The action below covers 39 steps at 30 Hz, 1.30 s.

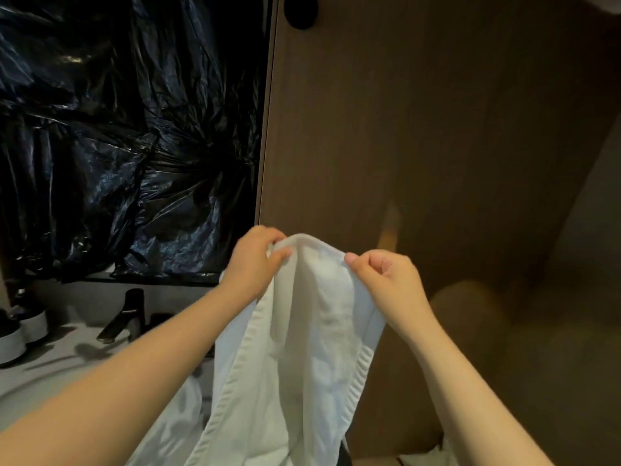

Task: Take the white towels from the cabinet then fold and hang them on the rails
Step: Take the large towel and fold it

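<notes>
One white towel [312, 331] hangs near, at the middle, between two hands. The left hand [255, 260] and the right hand [386, 277] each pinch its top edge with curled fingers [353, 258]. The cloth is soft, with ribbed border bands. Far left hangs one crinkled, glossy black plastic sheet [117, 129]; right of it stands one smooth brown wood panel [420, 129] with one round knob [300, 11].

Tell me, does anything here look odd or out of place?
Yes: crumpled black plastic sheeting covers the wall above the faucet, where a mirror might be. The white towel looks undamaged.
</notes>
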Available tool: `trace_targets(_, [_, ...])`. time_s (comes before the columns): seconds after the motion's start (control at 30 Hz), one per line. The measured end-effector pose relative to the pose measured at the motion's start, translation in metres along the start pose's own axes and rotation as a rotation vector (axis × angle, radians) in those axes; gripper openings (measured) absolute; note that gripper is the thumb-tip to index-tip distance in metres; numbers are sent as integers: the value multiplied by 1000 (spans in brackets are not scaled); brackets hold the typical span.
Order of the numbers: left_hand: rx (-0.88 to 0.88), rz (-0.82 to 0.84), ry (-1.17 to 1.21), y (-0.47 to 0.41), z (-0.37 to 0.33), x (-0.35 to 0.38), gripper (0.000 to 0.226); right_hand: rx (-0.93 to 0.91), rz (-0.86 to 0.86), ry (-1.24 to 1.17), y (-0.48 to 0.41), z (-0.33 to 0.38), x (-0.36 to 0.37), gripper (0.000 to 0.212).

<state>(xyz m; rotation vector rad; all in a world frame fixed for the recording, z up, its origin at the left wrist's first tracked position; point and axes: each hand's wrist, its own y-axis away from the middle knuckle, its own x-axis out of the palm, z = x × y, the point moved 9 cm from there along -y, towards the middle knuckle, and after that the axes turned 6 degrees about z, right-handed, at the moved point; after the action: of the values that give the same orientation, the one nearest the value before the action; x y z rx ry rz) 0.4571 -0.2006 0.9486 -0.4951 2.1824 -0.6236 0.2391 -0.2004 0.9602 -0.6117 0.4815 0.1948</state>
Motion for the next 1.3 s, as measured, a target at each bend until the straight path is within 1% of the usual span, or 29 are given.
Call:
trace_targets(0.07, [-89,41,16,31,28,23,28,123,-26,40,13,-39,10,47])
trace_targets(0.1, [-148,45,40,47,42,31,34,173,-33,56,20,-56,14,42])
trace_targets(0.2, [-329,41,109,89,77,45,39,299,-6,52,43,-93,31,14])
trace_targets(0.23, [-385,41,124,102,86,48,41,328,-1,42,49,-101,36,10])
trace_targets(0.4, [-612,9,230,155,114,56,68,363,-33,21,73,-124,50,12])
trace_targets(0.47, [-659,-23,272,169,118,55,72,356,-48,11,81,-128,53,12])
trace_targets(0.57, [-712,-68,358,188,121,52,66,344,-52,-8,92,-135,57,14])
trace_targets(0.67, [-768,-74,415,206,123,55,56,359,-27,-37,105,-146,67,20])
trace_targets(0.77, [-833,-82,573,223,129,65,33,447,8,-84,123,-165,76,23])
trace_targets(0.83, [-829,-54,648,231,128,71,19,503,43,-113,137,-178,80,21])
trace_targets(0.9, [-803,-22,677,235,125,75,11,563,93,-156,150,-187,85,19])
trace_targets(1.0, [-819,-30,684,242,126,78,5,678,142,-320,166,-192,93,14])
trace_targets(1.1, [-832,-36,674,248,131,84,6,756,256,-592,176,-185,109,20])
trace_targets(1.17, [-802,-49,666,248,130,86,7,726,295,-669,176,-178,116,26])
trace_targets(1.2, [-786,-54,655,247,128,86,7,695,281,-659,174,-175,117,27])
trace_targets(1.3, [-743,-48,648,238,121,86,5,584,233,-497,158,-170,114,17])
